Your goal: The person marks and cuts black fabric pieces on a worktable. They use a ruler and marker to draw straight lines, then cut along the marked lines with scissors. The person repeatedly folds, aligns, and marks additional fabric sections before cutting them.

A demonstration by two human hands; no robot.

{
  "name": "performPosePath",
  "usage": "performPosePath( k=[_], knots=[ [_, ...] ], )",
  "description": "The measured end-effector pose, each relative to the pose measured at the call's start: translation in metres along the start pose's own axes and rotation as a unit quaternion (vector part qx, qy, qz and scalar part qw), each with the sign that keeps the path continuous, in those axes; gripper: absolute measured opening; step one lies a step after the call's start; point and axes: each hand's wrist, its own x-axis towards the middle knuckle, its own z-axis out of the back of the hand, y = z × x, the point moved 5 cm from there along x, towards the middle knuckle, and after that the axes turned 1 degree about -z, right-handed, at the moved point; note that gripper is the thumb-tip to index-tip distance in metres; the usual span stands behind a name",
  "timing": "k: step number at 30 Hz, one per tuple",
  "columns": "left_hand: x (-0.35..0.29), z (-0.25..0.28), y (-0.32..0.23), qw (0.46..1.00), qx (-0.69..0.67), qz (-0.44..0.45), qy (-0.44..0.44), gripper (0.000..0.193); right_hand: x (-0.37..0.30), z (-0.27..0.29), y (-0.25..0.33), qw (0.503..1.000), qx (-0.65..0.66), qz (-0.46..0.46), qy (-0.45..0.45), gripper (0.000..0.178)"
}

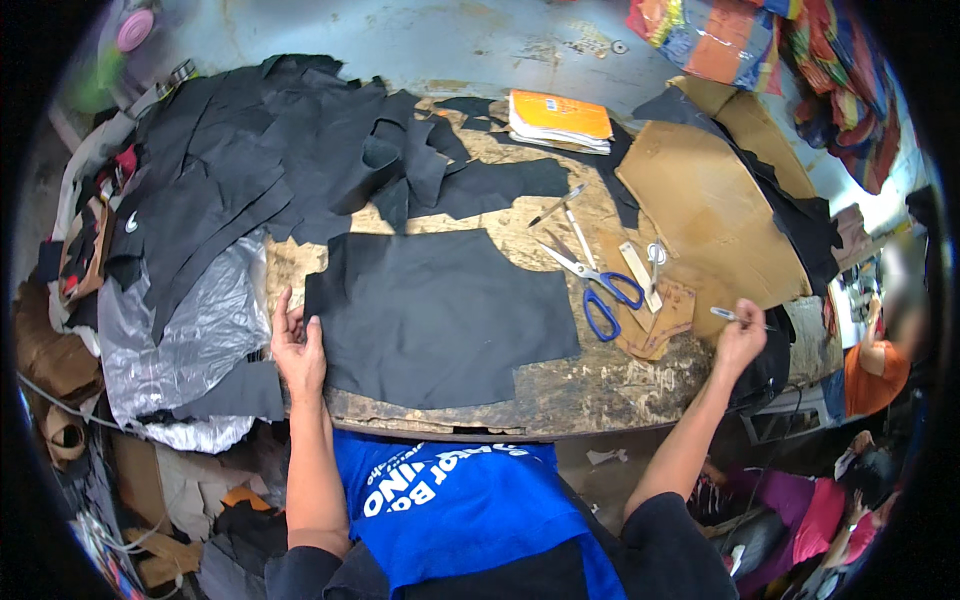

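Centrally, the worktable (600,385) carries a black leather panel (440,315) lying flat, its near edge by the table's front rim. Left hand (297,345) rests fingers spread on the panel's left edge; right hand (740,335) pinches a slim silver pen (735,317) — well apart from the panel. Blue-handled scissors (590,280) lie between. Risk: the panel may slide under light hold — marks could then wander.

You wear a bright blue T-shirt (455,510) with white lettering printed across the chest, which reads upside down from the head view. Over its lower part lies a black layer, perhaps an apron or dark trousers; which one cannot be told. Both forearms are bare, without watch or bracelet. Your left hand (298,350) and right hand (740,335) are ungloved, with no rings visible.
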Motion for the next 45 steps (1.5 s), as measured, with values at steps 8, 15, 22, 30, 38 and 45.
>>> performPosePath(
  k=[8, 15, 22, 30, 38, 45],
  knots=[
    [-0.013, 0.026, 0.015, 0.994, -0.084, 0.068, -0.001, 0.036, -0.004, -0.02, 0.076, 0.978, 0.189, 0.03, 0.084, 0.017],
    [-0.022, 0.058, 0.02, 0.992, -0.097, 0.065, -0.05, 0.029, -0.102, -0.145, 0.101, 0.861, 0.158, -0.114, 0.469, 0.032],
    [-0.021, 0.058, 0.018, 0.995, -0.058, 0.071, -0.048, 0.02, -0.141, -0.151, 0.141, 0.851, -0.048, 0.166, 0.496, 0.068],
    [-0.018, 0.045, 0.003, 0.999, 0.012, 0.033, -0.039, 0.019, -0.14, -0.167, 0.158, 0.87, -0.105, 0.142, 0.459, 0.062],
    [-0.015, 0.039, -0.035, 0.973, 0.212, -0.061, -0.073, 0.019, -0.15, -0.2, 0.167, 0.839, -0.081, 0.103, 0.529, 0.034],
    [0.016, 0.066, -0.065, 0.992, 0.007, -0.068, -0.11, 0.021, -0.135, -0.202, 0.204, 0.79, 0.338, -0.031, 0.51, 0.018]
  ],
)
